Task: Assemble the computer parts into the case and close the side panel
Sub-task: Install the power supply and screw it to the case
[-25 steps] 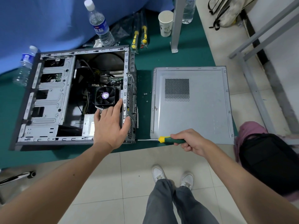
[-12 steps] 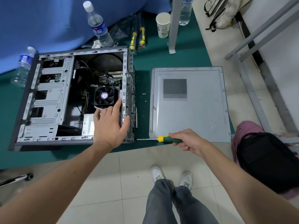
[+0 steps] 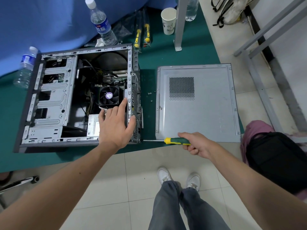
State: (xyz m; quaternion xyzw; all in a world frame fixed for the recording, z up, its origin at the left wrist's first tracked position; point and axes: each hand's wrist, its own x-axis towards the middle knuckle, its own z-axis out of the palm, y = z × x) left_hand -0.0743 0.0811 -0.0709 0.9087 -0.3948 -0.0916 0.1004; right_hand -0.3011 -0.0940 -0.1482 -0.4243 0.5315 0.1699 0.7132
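The open computer case point(image 3: 49, 100) lies on its side on the green table point(image 3: 191, 52), with its CPU fan point(image 3: 108, 95) and drive cage showing. My left hand point(image 3: 115, 125) rests flat on the case's rear right corner, fingers spread, thumb on the back panel. My right hand point(image 3: 196, 143) grips a green and yellow screwdriver point(image 3: 176, 141) held level, its shaft tip touching the case's rear bottom corner. The grey side panel point(image 3: 197, 103) lies flat to the right of the case. A few loose screws point(image 3: 150, 94) sit between case and panel.
Two water bottles point(image 3: 101, 24) point(image 3: 25, 67) stand behind and left of the case. A paper cup point(image 3: 168, 20), two yellow-handled tools point(image 3: 142, 35) and a metal post point(image 3: 180, 22) are at the back. A black bag point(image 3: 275, 161) sits on the floor at right. My feet point(image 3: 179, 178) are below.
Both hands hold nearly the same pose; the view has shifted slightly. The screwdriver stays pointed at the case's rear bottom corner.
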